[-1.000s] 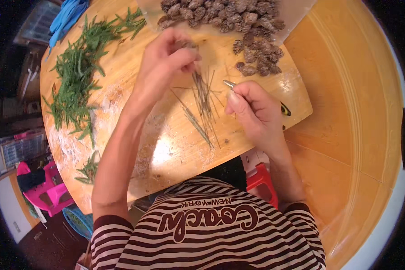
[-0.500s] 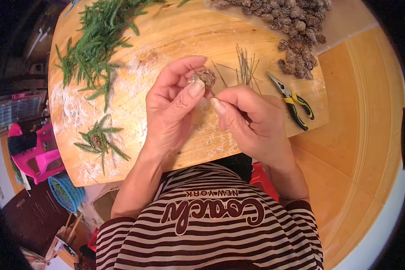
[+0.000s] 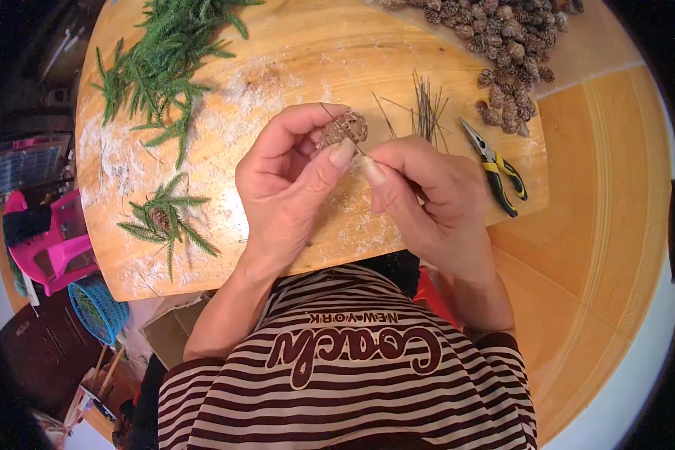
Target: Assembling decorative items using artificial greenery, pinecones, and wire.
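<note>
Near the centre of the view, above the wooden table [image 3: 330,64], a brown pine cone [image 3: 352,126] sat in the left hand [image 3: 279,176], thumb and fingers closed about its lower left side. At five o'clock on the cone, the right hand [image 3: 431,196] pinched a thin dark wire [image 3: 361,151] between thumb and forefinger; a second thin end stuck out at about ten o'clock. Whether the strand went fully round the cone could not be told, since the left thumb covered part of it.

The cone was probably very light, dry and stiff, with scales that might chip under a hard squeeze; its rough surface should have resisted slipping, so its widest part looked the best place to hold. The wire seemed springy yet bendable, best gripped close to the cone.

Loose wires [image 3: 427,112] lay at three o'clock from the cone, with pliers [image 3: 495,171] beyond them towards four. A heap of cones [image 3: 511,64] spread at two o'clock, green sprigs [image 3: 165,60] at ten, and a small leafy cluster [image 3: 174,214] with its own cone at eight.
</note>
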`<act>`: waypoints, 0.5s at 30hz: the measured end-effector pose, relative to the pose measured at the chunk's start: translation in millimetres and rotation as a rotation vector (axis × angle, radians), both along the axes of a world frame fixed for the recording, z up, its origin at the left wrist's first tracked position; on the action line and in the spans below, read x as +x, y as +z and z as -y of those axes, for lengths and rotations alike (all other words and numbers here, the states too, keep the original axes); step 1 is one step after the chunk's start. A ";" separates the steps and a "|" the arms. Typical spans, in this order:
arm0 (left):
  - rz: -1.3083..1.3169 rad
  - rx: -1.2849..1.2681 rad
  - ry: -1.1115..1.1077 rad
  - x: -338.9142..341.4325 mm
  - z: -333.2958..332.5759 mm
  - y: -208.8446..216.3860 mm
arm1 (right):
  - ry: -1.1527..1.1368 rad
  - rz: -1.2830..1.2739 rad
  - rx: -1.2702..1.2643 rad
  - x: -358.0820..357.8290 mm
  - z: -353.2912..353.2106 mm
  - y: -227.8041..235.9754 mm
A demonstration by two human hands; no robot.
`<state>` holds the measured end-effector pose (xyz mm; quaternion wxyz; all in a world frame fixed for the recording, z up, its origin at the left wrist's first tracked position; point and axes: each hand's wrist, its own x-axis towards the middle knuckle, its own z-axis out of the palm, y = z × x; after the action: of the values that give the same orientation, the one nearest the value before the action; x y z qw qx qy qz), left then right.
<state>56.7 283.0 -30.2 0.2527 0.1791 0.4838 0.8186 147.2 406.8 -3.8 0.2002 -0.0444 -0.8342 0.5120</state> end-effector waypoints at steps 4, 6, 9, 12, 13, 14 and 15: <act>-0.060 -0.020 0.015 3.1 0.6 0.4 | -0.009 0.035 -0.007 1.0 -0.1 0.4; -0.069 -0.021 0.017 4.0 0.7 -0.3 | -0.012 0.055 -0.010 1.8 0.2 -0.1; -0.134 -0.058 0.043 5.0 1.9 -5.3 | -0.022 0.071 -0.032 3.8 1.9 -0.5; -0.292 -0.096 0.086 6.8 1.0 -9.5 | -0.035 0.082 -0.071 6.0 4.2 -1.8; -0.371 -0.115 0.107 7.3 1.0 -9.7 | -0.034 0.078 -0.089 6.7 5.1 -3.2; -0.371 -0.117 0.107 8.0 1.1 -9.6 | -0.033 0.074 -0.106 7.4 5.8 -4.5; -0.412 -0.128 0.110 8.7 1.1 -9.3 | -0.032 0.071 -0.123 8.2 6.1 -5.2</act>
<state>65.4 281.9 -39.5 0.1144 0.2993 0.5853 0.7448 155.3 400.7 -9.0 0.1757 -0.0880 -0.8069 0.5571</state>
